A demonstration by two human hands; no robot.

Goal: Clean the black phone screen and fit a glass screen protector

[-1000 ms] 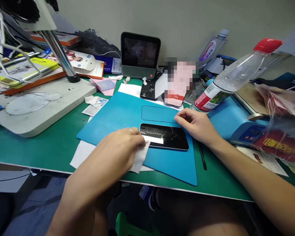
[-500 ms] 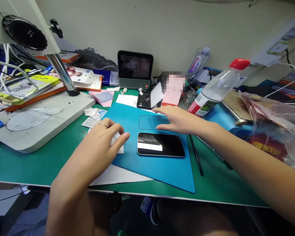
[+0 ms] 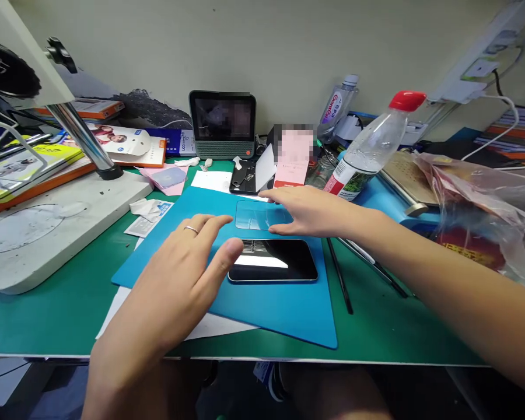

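A clear glass screen protector point(image 3: 250, 216) with a thin dark outline is at the far part of the blue mat point(image 3: 284, 312). My right hand point(image 3: 304, 209) spans it from the right, thumb at its near edge and fingertips at its far edge. Light glints off the glass; whether it is clear of the mat I cannot tell. Just nearer to me lies a smartphone point(image 3: 284, 269), its black screen facing up and reflecting white light. My left hand point(image 3: 186, 265), with a ring on one finger, hovers left of the phone, its thumb and fingers apart, holding nothing.
A thin black stick point(image 3: 340, 277) lies right of the mat. Behind stand a small smart display point(image 3: 223, 122) and a red-capped bottle point(image 3: 367, 151). A microscope stand base point(image 3: 109, 201) occupies the left. Opened wipe packets point(image 3: 151, 216) rest beside the mat. A plastic bag point(image 3: 468, 216) sits right.
My left hand has uncurled its fingers and come closer to the phone and glass. Reflections now show on the screen protector under my right hand. The view has shifted slightly.
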